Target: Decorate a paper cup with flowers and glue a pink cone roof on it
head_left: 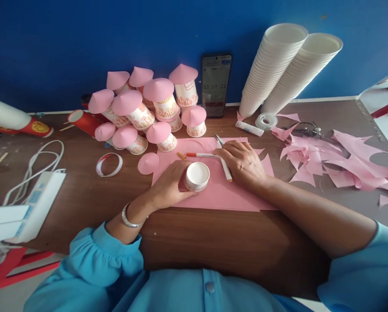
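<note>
Left hand: half-curling, gripping vertical paper cup on its right.
Right hand: lying farther off, over white marker; grip unclear.

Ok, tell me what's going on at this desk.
A person's left hand holds a small paper cup over pink paper. The right hand rests on the sheet beside a white marker. Decorated cups with pink cone roofs stand behind, near a phone showing a timer.
</note>
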`<control>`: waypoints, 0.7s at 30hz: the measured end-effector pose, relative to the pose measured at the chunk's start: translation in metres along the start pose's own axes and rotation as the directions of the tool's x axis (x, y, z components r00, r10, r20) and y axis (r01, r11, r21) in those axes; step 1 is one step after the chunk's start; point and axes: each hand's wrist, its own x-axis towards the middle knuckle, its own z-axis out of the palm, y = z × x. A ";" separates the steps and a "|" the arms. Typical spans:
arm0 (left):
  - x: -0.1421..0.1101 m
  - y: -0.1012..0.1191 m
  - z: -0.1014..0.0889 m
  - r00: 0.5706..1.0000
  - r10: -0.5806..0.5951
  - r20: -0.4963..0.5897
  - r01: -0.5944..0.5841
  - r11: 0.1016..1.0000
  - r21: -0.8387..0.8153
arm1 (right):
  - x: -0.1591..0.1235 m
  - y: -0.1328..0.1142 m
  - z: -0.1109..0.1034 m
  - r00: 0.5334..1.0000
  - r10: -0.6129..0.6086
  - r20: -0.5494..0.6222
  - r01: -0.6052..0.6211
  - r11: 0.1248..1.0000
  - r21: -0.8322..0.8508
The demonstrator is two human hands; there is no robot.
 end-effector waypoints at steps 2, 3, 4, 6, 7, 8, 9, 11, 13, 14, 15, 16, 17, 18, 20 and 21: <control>0.001 -0.001 -0.004 0.994 0.075 0.076 -0.085 0.988 0.132 | 0.000 -0.001 -0.001 1.000 0.003 -0.027 -0.002 1.000 0.026; 0.000 -0.001 -0.008 0.989 0.110 0.101 -0.127 0.974 0.185 | 0.000 -0.002 -0.001 0.999 0.005 -0.040 -0.003 0.999 0.038; -0.001 -0.001 -0.013 0.984 0.135 0.114 -0.156 0.967 0.199 | 0.001 -0.002 -0.002 0.999 0.006 -0.054 -0.004 0.999 0.049; -0.004 -0.001 -0.024 0.978 0.168 0.126 -0.190 0.964 0.186 | 0.001 -0.004 -0.003 0.996 0.005 -0.093 0.002 0.998 0.070; -0.005 -0.001 -0.029 0.976 0.177 0.131 -0.198 0.965 0.171 | 0.002 -0.004 -0.004 0.993 0.004 -0.118 0.006 0.997 0.083; -0.006 -0.001 -0.034 0.975 0.179 0.129 -0.199 0.967 0.161 | 0.002 -0.005 -0.005 0.989 0.004 -0.145 0.010 0.995 0.101; -0.007 -0.001 -0.038 0.979 0.170 0.112 -0.187 0.970 0.157 | 0.002 -0.005 -0.006 0.985 0.007 -0.173 0.015 0.992 0.126; -0.005 -0.005 -0.042 0.988 0.152 0.025 -0.154 0.976 0.154 | 0.002 -0.007 -0.007 0.976 0.023 -0.215 0.018 0.982 0.188; 0.000 -0.012 -0.039 0.980 0.171 -0.100 -0.143 0.960 0.242 | 0.001 -0.009 -0.008 0.972 0.047 -0.230 0.009 0.971 0.238; 0.003 -0.016 -0.037 0.973 0.189 -0.132 -0.141 0.941 0.309 | 0.001 -0.009 -0.008 0.972 0.058 -0.226 0.001 0.967 0.255; 0.006 -0.020 -0.034 0.971 0.200 -0.128 -0.139 0.917 0.375 | 0.000 -0.010 -0.007 0.972 0.071 -0.226 -0.008 0.963 0.269; 0.008 -0.024 -0.031 0.972 0.207 -0.109 -0.142 0.891 0.432 | 0.000 -0.011 -0.006 0.970 0.077 -0.230 -0.010 0.960 0.280; 0.010 -0.028 -0.028 0.974 0.210 -0.089 -0.142 0.865 0.481 | -0.001 -0.011 -0.006 0.969 0.087 -0.232 -0.017 0.957 0.289; 0.012 -0.030 -0.027 0.974 0.209 -0.082 -0.137 0.841 0.523 | -0.001 -0.011 -0.005 0.968 0.095 -0.232 -0.023 0.955 0.297; 0.013 -0.032 -0.025 0.972 0.206 -0.110 -0.105 0.807 0.581 | 0.000 -0.010 -0.006 0.968 0.112 -0.227 -0.032 0.944 0.328; 0.012 -0.032 -0.025 0.970 0.203 -0.133 -0.085 0.798 0.596 | 0.001 -0.010 -0.007 0.968 0.121 -0.221 -0.035 0.933 0.358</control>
